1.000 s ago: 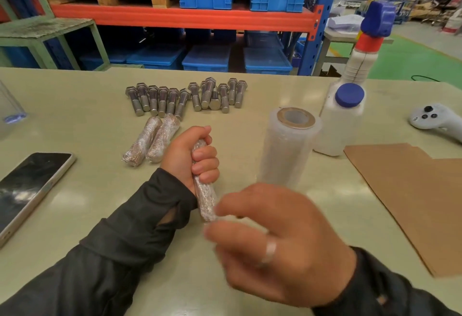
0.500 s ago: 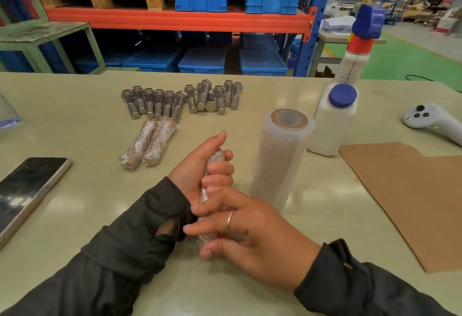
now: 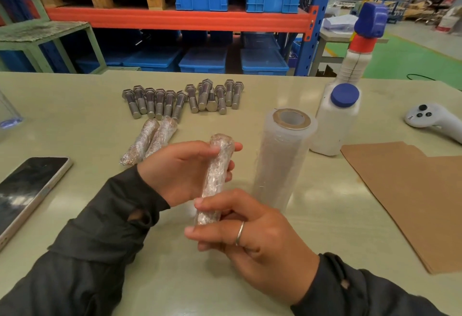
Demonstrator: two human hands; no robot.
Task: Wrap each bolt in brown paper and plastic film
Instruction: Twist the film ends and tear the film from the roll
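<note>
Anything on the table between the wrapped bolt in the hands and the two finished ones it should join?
Nothing visible does. The wrapped bolt is held between the left hand and right hand. The two finished bolts lie just beyond the left hand, partly behind it, and the table around them shows bare.

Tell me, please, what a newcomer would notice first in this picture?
First, the wrapped bolt held at the centre between the left hand and the right hand. Behind it, bare bolts lie in a row at the table's far side, and a roll of plastic film stands upright just right of the hands.
</note>
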